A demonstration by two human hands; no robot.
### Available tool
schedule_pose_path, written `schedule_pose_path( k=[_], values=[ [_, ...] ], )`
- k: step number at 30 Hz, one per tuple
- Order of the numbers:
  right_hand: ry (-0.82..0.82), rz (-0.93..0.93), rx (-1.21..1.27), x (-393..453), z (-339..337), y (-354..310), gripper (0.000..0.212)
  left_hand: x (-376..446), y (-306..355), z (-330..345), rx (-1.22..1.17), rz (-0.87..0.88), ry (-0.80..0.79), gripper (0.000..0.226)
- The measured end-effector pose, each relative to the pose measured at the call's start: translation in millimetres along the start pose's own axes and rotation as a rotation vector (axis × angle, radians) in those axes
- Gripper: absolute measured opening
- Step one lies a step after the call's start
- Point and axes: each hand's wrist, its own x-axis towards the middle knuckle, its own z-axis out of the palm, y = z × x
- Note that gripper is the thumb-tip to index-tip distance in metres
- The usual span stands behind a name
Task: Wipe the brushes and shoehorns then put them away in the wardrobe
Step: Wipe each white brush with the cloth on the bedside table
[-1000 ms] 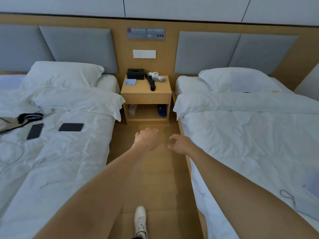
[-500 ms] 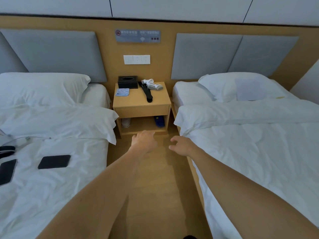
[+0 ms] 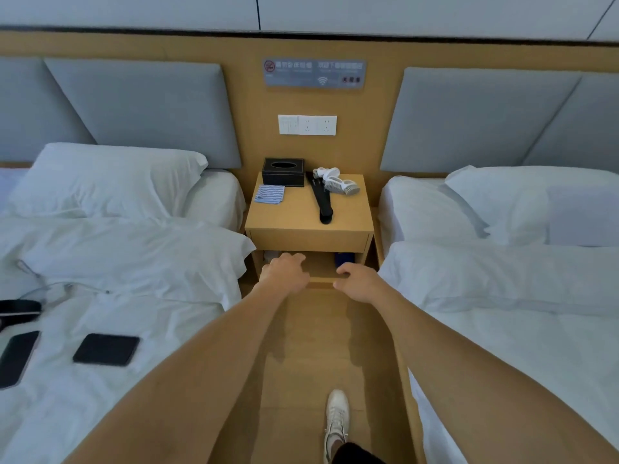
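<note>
Reaching out empty, left hand (image 3: 284, 271) and right hand (image 3: 356, 283) loosely curled, brushes (image 3: 336, 180) and shoehorn (image 3: 321, 199) on nightstand (image 3: 288, 219), cloth (image 3: 269, 194) beside.

The person's forearms are bare with no sleeves in view, the left hand (image 3: 284, 272) and right hand (image 3: 358, 283) wear no gloves, and a white lace-up sneaker (image 3: 336, 420) shows below a dark trouser hem (image 3: 355, 453).

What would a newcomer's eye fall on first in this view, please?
Two bare forearms reach forward, the left hand and right hand empty, toward the wooden nightstand between two white beds. On its top lie a black shoehorn, white brushes, a striped cloth and a black tissue box.
</note>
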Motion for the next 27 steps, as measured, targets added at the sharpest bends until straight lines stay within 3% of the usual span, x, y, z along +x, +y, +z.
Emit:
schedule_pose_path(
  k=[12, 27],
  values=[
    [-0.082, -0.023, -0.078, 175.4, -95.1, 4.9, 0.050, 167.4, 52.2, -37.1, -0.032, -0.089, -0.030, 0.040],
    [-0.055, 0.063, -0.008, 360.8, -152.2, -23.3, 0.047, 393.2, 43.5, -62.5, -0.064, -0.077, -0.072, 0.052]
  ],
)
